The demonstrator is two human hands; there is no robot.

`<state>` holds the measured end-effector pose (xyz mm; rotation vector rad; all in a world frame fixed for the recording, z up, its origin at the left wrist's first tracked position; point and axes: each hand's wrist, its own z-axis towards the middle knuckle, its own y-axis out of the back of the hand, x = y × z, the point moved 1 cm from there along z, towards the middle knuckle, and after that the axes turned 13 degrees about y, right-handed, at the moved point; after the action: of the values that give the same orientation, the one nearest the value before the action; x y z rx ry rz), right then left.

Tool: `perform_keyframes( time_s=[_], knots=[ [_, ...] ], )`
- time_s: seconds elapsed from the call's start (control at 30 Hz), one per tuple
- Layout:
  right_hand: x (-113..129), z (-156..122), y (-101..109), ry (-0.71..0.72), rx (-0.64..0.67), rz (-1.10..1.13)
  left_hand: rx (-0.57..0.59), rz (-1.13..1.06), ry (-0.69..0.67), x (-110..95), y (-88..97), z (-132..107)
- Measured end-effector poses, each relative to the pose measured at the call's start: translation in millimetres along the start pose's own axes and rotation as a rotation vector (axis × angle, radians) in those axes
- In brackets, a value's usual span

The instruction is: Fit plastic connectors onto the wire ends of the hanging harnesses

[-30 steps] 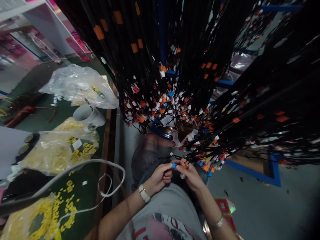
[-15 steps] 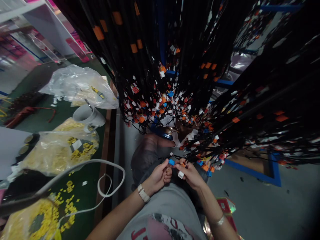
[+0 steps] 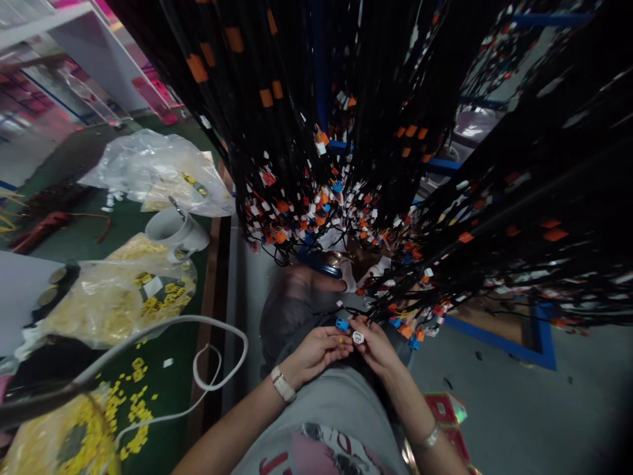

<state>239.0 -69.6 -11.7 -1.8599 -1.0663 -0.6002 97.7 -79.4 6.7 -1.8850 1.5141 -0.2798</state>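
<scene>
Single head cam on person, looks fwd + steeply down, wide-angle, edges bent. Left hand (image 3: pixel 316 353) and right hand (image 3: pixel 378 346) close to cam, bottom centre. Hanging wire bundles (image 3: pixel 346 132) fill top; green bench (image 3: pixel 180 349) far left.

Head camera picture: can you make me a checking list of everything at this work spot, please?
Surface: green table top, at the person's left.
Job's things: small white plastic connector; small blue plastic connector just beyond it; tiny yellow piece.
Clutter: clear plastic bags of yellow parts; white mug; loose yellow parts.
Grippers: right hand pinches the white connector; left hand has the yellow piece at its fingertips, grip unclear.
Cables: hanging black wire bundles with orange tape bands; white looped cord.
Surroundings: grey floor; blue frame.
</scene>
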Motion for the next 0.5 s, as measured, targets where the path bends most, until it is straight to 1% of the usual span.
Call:
perform_keyframes(
  time_s=[0.1, 0.2, 0.37, 0.5],
  knots=[
    [-1, 1, 1, 0.007, -0.018, -0.003, 0.029, 0.032, 0.005, -1, 0.3, -2],
    [-2, 1, 1, 0.009, -0.027, 0.003, 0.028, 0.046, 0.010, -1, 3.7, -1],
    [-3, 2, 2, 0.011, -0.032, -0.016, -0.072, 0.080, 0.049, 3, 12.4, 3],
    [-4, 2, 1, 0.001, -0.065, -0.008, -0.090, 0.181, 0.075, 5, 13.0, 3]
  ],
)
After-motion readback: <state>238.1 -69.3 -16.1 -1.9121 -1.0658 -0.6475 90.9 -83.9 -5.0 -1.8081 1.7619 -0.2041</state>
